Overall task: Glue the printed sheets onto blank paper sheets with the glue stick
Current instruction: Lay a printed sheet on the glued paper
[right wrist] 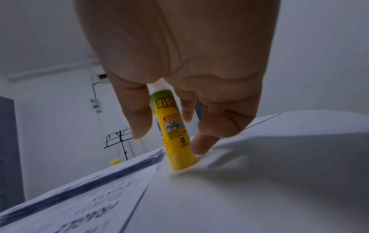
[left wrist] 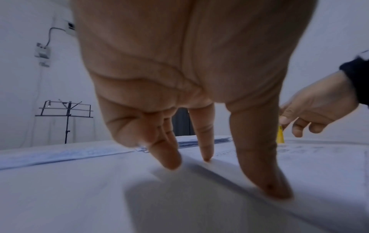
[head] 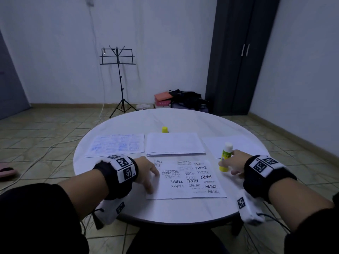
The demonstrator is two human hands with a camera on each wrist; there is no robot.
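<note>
The printed sheet [head: 185, 180] lies flat at the near middle of the round white table [head: 165, 209], its text upside down to me. My left hand [head: 148, 173] presses straight fingertips [left wrist: 169, 160] on the sheet's left edge. The yellow glue stick [head: 225, 158] stands upright and uncapped just past the sheet's right corner. My right hand [head: 233, 162] hovers around it with relaxed fingers. In the right wrist view a gap shows between the thumb [right wrist: 139, 123] and the glue stick [right wrist: 175, 134]. The yellow cap [head: 165, 129] stands at the far middle.
A stack of blank sheets [head: 174, 143] lies behind the printed sheet. A sheet with blue marks [head: 115, 145] lies to the left, and a single blank sheet [head: 244, 143] to the right. On the floor beyond are a music stand [head: 119, 79] and bags [head: 183, 99].
</note>
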